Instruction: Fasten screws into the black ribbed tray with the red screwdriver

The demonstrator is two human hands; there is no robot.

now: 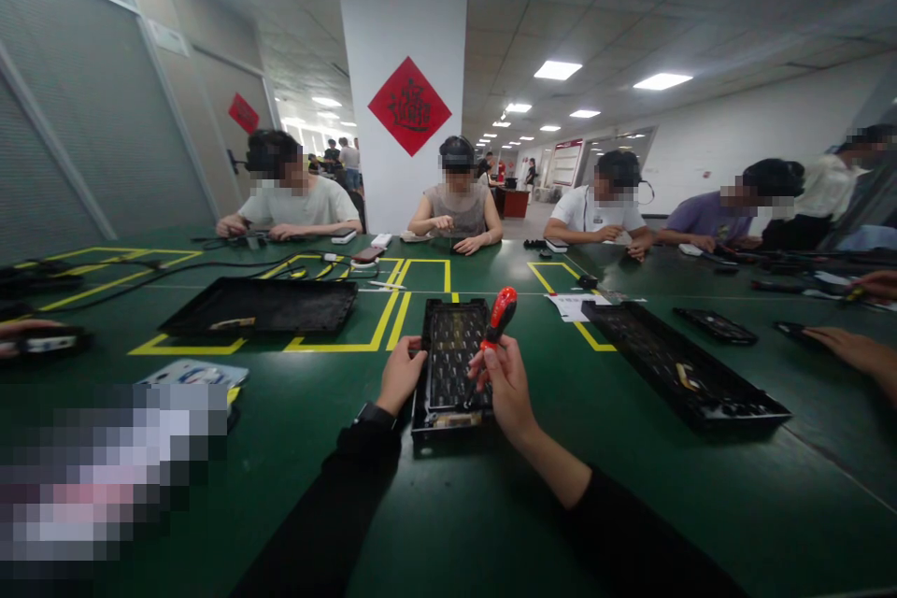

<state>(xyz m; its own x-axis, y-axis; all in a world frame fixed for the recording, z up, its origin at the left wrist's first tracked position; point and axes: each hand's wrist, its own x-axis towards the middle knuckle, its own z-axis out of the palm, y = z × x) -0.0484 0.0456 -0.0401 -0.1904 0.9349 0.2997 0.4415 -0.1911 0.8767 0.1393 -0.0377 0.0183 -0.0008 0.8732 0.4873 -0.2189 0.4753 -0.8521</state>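
Note:
In front of me on the green table lies a black rectangular casing (448,360) with rows of small pale spots inside and a tan strip (455,419) at its near end. My left hand (402,376) grips its left edge, thumb on the rim. Above the casing's right side, my right hand (510,392) is closed on a screwdriver (500,320) with a red and black handle. The handle points up, leaning slightly right; its shaft goes down toward the near part of the casing. Whether the tip touches a screw is too small to tell.
Long black trays lie at left (266,306) and right (683,364), with tan pieces inside. A white paper (571,306) touches the right tray. Black cables (175,269) cross the left side. Several people sit opposite; other people's hands (859,355) reach in from the right and left.

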